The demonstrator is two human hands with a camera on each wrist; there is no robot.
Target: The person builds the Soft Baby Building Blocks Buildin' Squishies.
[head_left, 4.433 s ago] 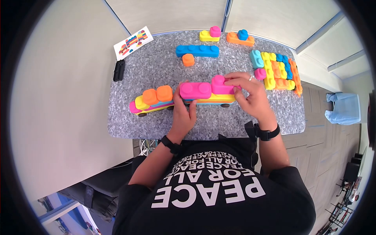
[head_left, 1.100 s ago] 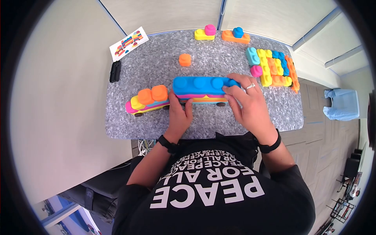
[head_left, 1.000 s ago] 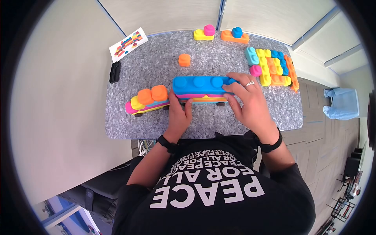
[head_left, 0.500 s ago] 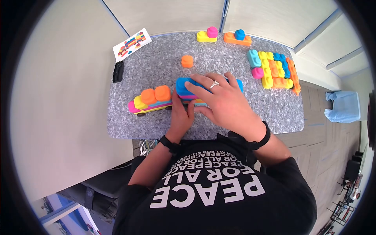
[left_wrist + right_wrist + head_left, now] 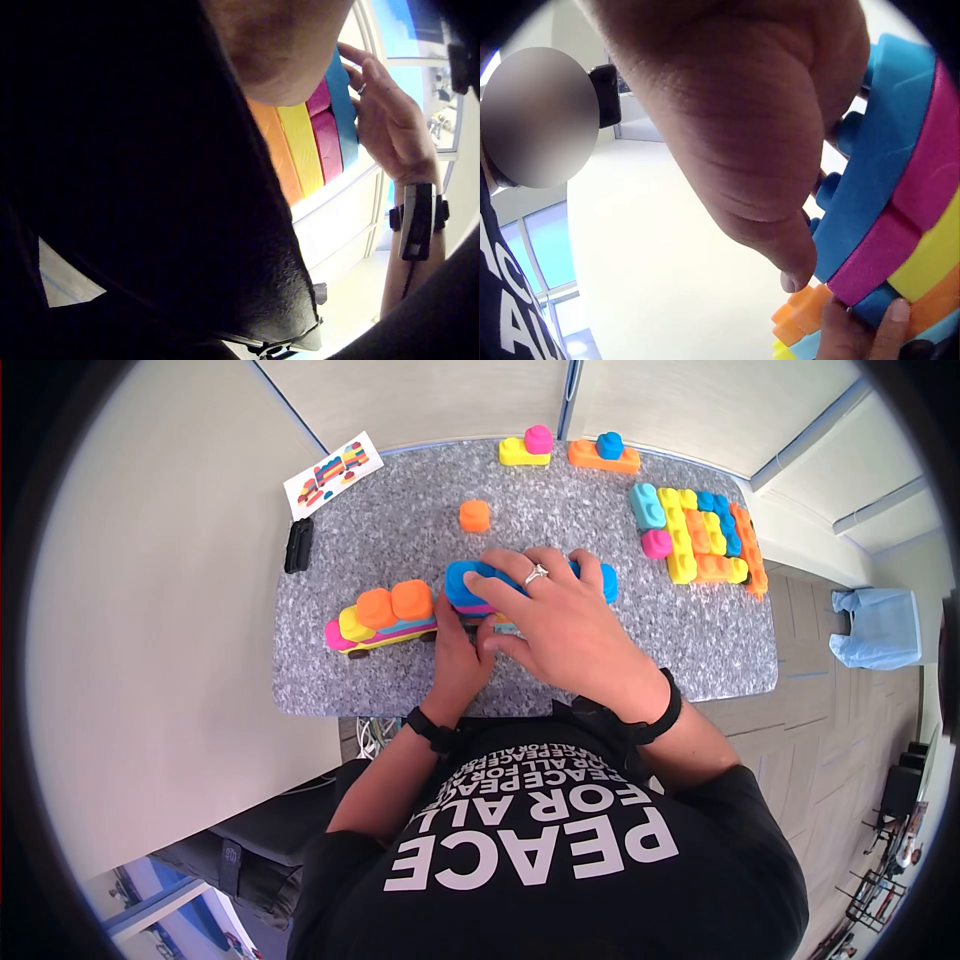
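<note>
A long blue building block (image 5: 889,150) tops a wheeled stack of blocks, over pink blocks (image 5: 877,251) and yellow and orange layers. My right hand (image 5: 580,625) lies spread across the blue block in the head view, fingers reaching over its studs and hiding most of it. Around the stack's left end, my left hand (image 5: 463,660) grips low, thumb in front. The left fingertips (image 5: 896,311) show against the stack in the right wrist view. Just left stands a second wheeled stack (image 5: 400,630) with orange blocks on top.
A loose orange block (image 5: 474,516) sits behind the stacks. Yellow-pink (image 5: 525,455) and orange-blue (image 5: 604,457) pairs stand at the back edge. Several blocks (image 5: 682,550) are grouped at right. A picture card (image 5: 333,473) and a black object (image 5: 298,546) lie at left.
The long blue block went from the back of the table onto the pink blocks. My right hand then moved left from its right end to spread over its top; my left hand kept its place.
</note>
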